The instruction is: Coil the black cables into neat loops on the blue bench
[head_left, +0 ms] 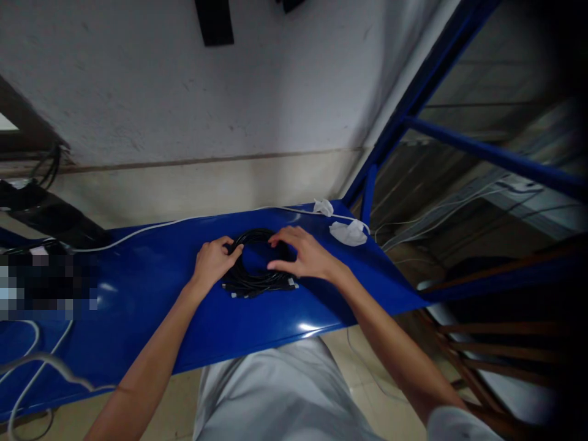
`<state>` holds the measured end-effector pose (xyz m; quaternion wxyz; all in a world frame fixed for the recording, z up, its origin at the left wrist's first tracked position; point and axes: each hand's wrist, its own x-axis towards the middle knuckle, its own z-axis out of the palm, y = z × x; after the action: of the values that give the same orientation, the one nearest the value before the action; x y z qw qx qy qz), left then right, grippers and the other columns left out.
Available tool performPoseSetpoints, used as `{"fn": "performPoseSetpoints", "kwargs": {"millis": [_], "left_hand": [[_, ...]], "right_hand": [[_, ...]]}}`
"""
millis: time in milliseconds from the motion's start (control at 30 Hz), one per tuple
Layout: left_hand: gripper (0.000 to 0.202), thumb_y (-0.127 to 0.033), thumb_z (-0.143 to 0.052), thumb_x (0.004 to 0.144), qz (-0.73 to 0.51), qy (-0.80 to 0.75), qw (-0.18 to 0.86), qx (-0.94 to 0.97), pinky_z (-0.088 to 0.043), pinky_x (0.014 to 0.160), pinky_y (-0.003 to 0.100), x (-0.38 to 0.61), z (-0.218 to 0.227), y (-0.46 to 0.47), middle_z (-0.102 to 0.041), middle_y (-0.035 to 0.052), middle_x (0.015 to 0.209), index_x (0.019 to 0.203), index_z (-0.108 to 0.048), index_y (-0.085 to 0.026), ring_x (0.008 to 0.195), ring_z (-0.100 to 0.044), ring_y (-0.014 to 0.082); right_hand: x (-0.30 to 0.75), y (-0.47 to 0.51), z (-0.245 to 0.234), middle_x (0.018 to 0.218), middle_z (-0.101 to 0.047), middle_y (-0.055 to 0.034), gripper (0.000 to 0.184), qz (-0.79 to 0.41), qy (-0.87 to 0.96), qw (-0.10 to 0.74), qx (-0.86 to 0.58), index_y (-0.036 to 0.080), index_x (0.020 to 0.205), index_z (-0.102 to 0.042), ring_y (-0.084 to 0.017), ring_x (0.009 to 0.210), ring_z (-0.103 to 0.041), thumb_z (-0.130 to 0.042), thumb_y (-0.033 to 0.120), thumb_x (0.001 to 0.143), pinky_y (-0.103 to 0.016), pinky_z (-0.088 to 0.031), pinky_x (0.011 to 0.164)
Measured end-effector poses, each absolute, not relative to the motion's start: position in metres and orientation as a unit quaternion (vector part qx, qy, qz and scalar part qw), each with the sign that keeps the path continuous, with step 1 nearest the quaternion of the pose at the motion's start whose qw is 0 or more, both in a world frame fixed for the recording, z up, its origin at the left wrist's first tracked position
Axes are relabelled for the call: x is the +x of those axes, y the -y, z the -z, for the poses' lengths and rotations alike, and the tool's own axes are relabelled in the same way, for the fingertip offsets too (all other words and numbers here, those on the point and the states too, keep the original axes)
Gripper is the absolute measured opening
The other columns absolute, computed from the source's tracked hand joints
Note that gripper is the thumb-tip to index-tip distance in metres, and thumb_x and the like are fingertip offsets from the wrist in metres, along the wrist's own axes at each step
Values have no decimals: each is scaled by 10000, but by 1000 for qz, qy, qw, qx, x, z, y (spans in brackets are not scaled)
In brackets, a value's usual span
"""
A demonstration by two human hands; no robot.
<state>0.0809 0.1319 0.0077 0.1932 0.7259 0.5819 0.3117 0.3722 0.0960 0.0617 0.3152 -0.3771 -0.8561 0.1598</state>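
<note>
"Pale clothing [280, 392] is showing closest, by the desk's [138, 331] front edge. Where's the black cable coil [257, 283] lying?"

"It's lying between the front and back edges, toward the right end."

"What are the hands doing?"

"The left hand [214, 262] is curling half closed around its left side; I can't tell whether it's gripping. The right hand [305, 252] is arching over the right side, thumb and fingertips well apart, no grip showing."

"How's it likely handling?"

"I'm guessing light, springy and slick, loosening if lifted by one strand. Gathering all strands at both sides is looking safest; the connector ends [293, 283] are probably needing gentleness."
</note>
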Motion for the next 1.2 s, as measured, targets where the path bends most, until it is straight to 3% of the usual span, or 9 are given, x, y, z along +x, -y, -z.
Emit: {"fn": "performPoseSetpoints", "kwargs": {"millis": [100,300,433,567,733,900,1200], "left_hand": [[302,-577,-765,906,-318,-599,189,710,-324,556,306,83,-7,-131,-717,20,625,919,-786,-276,558,-661,235],[433,-658,-686,967,-335,-541,300,710,-452,561,317,95,-10,-126,-740,28,631,1030,-791,-243,569,-722,247],[454,-643,-626,1019,-345,-467,392,714,-560,670,328,105,-7,-121,-815,59,805,1103,-804,-234,724,-787,255],[355,-553,-629,1039,-359,-446,352,741,-547,702,311,110,-3,-118,-843,58,943,1120,-810,-258,826,-783,235],[335,-531,-624,1049,-408,-476,308,716,-484,639,286,105,-4,-120,-813,48,877,1065,-788,-240,735,-724,197],[347,-530,-617,1055,-437,-479,300,700,-478,644,289,99,-5,-124,-794,52,862,1082,-788,-230,729,-711,193],[298,-464,-594,1078,-422,-476,248,731,-490,689,272,95,3,-129,-774,13,824,1009,-763,-228,717,-701,165]], "right_hand": [[361,-66,-52,1241,-766,-156,618,-96,901,240,-349,198,1304,-721,-340,1204,-713,-782,685,929,-542,-498,1145],[382,-55,-25,1110,-780,-116,390,-43,907,229,-350,220,1196,-771,-301,1138,-740,-699,568,1034,-580,-454,1246],[415,-54,-26,1143,-786,-101,321,-42,903,226,-364,245,1212,-770,-296,1161,-741,-702,511,1046,-581,-480,1239],[441,-52,-29,1185,-789,-109,293,-28,904,200,-377,244,1233,-770,-298,1187,-739,-655,466,1080,-581,-493,1232],[448,-51,-35,1234,-778,-149,397,-12,896,201,-397,212,1341,-755,-328,1207,-735,-681,484,1062,-612,-486,1223],[433,-48,-34,1418,-732,-149,499,-46,899,201,-386,243,1518,-656,-315,1376,-672,-663,482,1079,-605,-421,1291],[427,-49,-36,1315,-800,-102,311,-114,889,210,-390,249,1384,-740,-264,1276,-737,-570,332,1136,-561,-441,1273]]}}
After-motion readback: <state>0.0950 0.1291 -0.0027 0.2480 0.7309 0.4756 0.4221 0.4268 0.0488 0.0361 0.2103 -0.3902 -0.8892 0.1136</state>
